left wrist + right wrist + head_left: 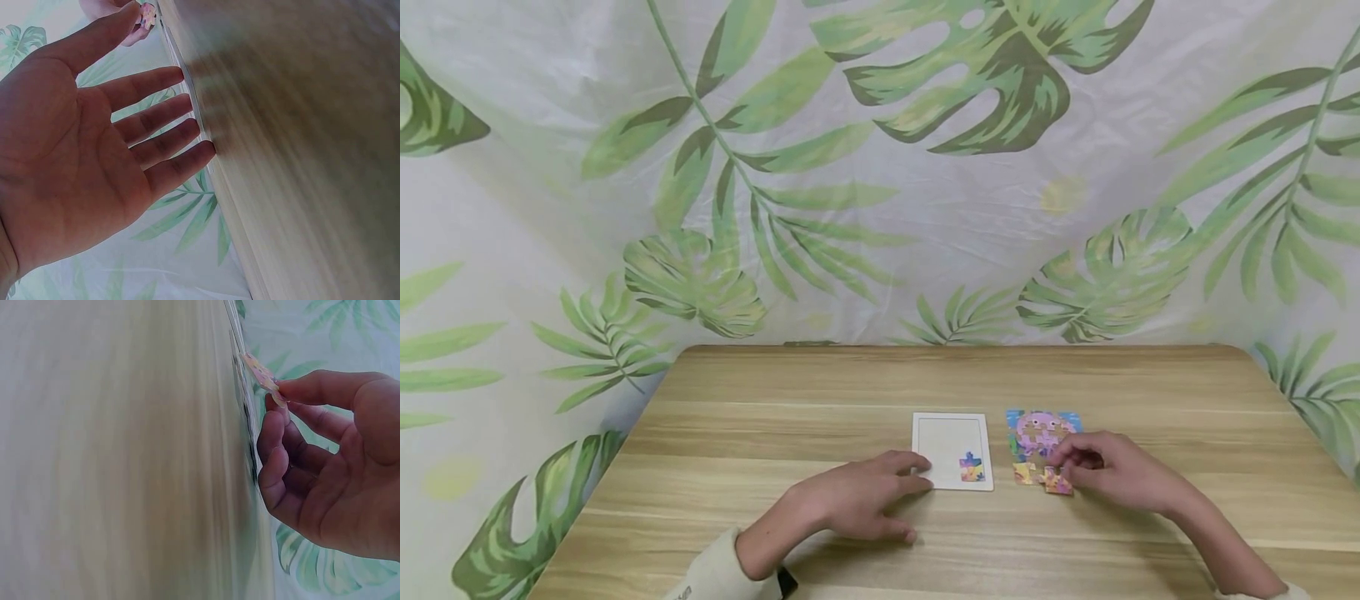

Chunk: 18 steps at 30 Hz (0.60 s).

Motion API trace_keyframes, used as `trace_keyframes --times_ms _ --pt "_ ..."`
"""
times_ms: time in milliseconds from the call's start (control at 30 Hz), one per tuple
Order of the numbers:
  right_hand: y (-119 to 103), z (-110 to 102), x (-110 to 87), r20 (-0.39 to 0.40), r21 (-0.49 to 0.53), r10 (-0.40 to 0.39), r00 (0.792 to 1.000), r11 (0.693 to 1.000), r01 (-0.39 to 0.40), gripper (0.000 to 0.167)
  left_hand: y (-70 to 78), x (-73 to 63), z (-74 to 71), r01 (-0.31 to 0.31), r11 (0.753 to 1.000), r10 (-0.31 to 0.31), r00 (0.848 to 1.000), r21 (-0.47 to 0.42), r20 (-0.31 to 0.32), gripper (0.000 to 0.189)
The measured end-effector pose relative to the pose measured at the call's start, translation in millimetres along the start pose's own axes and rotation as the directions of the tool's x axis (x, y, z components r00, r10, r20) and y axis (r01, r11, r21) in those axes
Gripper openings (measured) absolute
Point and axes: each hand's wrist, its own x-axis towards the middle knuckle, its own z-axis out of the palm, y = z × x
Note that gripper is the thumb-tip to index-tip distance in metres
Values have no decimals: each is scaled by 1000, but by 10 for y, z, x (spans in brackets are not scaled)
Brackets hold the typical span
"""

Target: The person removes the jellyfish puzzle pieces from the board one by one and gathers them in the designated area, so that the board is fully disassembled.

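Observation:
In the head view my right hand [1120,471] pinches a puzzle piece [1057,481] between thumb and finger, over the lower edge of a partly assembled jigsaw puzzle [1022,421] with a pink cartoon figure. The right wrist view shows the pinched piece [264,378] lifted and tilted at the fingertips. My left hand [868,496] lies with its fingers extended, fingertips on the left edge of a white puzzle tray [943,442]. A small colourful piece or joined pieces [972,468] sit in the tray's lower right corner. The left wrist view shows the left palm [81,150] holding nothing.
The wooden table [775,392] carries the tray and puzzle side by side, close together. Behind it hangs a leaf-patterned curtain [850,208]. The table's rounded far edge runs along the cloth.

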Motion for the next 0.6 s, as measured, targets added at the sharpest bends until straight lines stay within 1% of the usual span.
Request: trace_keyframes --times_ms 167,433,600 --pt "23 -53 -43 -19 -18 9 1000 1000 -10 13 2 8 0 -3 1000 3 1000 -2 1 60" --pt "28 -27 28 -7 -50 0 1000 999 0 9 9 7 -7 3 1000 -3 1000 -5 6 61" --pt "20 -3 64 -16 -112 9 1000 994 -11 7 10 1 -7 6 1000 -6 1000 -11 8 61"
